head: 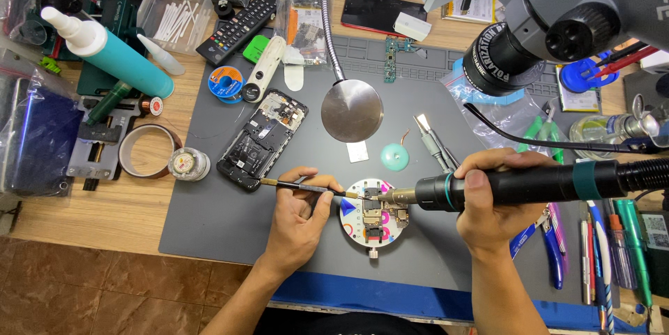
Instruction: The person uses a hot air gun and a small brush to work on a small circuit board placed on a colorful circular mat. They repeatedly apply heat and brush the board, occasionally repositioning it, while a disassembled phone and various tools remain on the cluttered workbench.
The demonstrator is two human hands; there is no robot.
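Right hand (488, 220) levels hot-air handpiece (516, 185), nozzle pointing left.

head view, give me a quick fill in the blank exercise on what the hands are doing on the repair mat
1. The right hand grips a black hot-air ____ whose nozzle points at the small board.
2. The left hand holds thin ____ toward the small board.
3. The board sits on a ____ white holder.
4. The opened phone lies to the ____ of the holder.

Missing words: handpiece; tweezers; round; left

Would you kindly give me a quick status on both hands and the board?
Left hand holds tweezers to small circuit board on round holder. Right hand grips hot-air handle, nozzle at board. Nothing between.
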